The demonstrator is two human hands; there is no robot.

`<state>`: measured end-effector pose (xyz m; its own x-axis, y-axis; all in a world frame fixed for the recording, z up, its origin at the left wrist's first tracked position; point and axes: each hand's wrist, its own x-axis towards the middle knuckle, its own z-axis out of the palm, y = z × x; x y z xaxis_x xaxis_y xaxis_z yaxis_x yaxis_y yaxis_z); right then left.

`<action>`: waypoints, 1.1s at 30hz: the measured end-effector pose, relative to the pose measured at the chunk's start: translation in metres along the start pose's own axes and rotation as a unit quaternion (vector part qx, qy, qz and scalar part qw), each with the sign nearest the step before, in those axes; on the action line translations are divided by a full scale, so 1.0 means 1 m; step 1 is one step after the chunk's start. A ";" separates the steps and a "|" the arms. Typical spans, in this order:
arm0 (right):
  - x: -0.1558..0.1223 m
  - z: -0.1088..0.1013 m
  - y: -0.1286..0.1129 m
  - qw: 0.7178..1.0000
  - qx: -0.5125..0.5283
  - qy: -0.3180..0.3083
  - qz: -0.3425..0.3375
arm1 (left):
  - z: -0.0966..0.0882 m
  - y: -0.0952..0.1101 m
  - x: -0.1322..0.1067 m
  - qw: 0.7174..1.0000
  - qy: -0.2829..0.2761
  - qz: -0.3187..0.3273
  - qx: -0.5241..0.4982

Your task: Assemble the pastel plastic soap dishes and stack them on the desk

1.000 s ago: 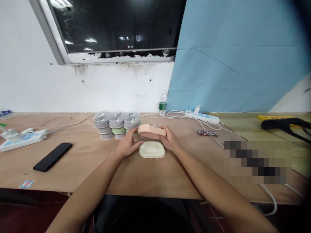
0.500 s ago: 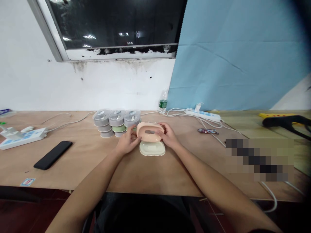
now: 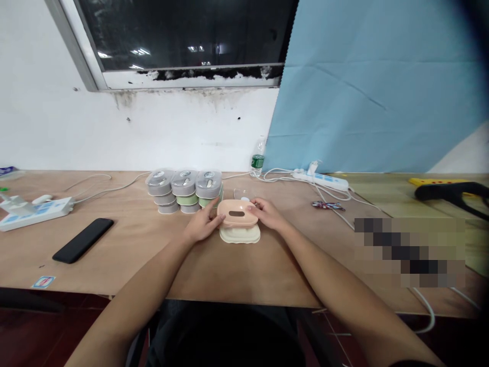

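Head view: the peach tray (image 3: 237,213) lies with its long axis running 9 to 3 o'clock, directly over the cream base (image 3: 240,234) on the bench (image 3: 133,244); whether it is fully seated I cannot tell. The left hand (image 3: 201,228) grips its 9 o'clock end and the right hand (image 3: 269,214) its 3 o'clock end, fingers closed on it, both equally near.

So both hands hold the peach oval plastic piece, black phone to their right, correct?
No: the head view shows the flat black phone left of the left hand; that and the right hand do hold the peach oval plastic piece.
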<state>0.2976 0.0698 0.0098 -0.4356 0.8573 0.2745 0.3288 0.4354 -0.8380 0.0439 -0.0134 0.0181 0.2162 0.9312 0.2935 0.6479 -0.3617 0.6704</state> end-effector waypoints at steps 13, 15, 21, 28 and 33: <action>-0.002 -0.003 0.004 0.992 0.049 -0.103 0.050 | -0.006 0.007 -0.002 0.993 -0.054 0.042 0.091; -0.002 -0.004 0.007 0.991 0.047 -0.114 0.053 | -0.006 0.007 -0.002 0.991 -0.051 0.047 0.113; -0.003 -0.004 0.008 0.990 0.023 -0.126 0.051 | -0.006 0.009 -0.002 0.987 -0.058 0.039 0.143; -0.002 -0.008 0.005 0.991 0.001 -0.126 0.044 | -0.006 0.011 -0.002 0.985 -0.079 0.043 0.144; -0.002 -0.009 0.007 0.990 -0.038 -0.134 0.031 | -0.005 0.010 -0.002 0.985 -0.081 0.052 0.142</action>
<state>0.3084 0.0738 0.0073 -0.6162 0.7835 0.0795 0.4201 0.4124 -0.8084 0.0468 -0.0188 0.0280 0.3901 0.8935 0.2225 0.7897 -0.4489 0.4181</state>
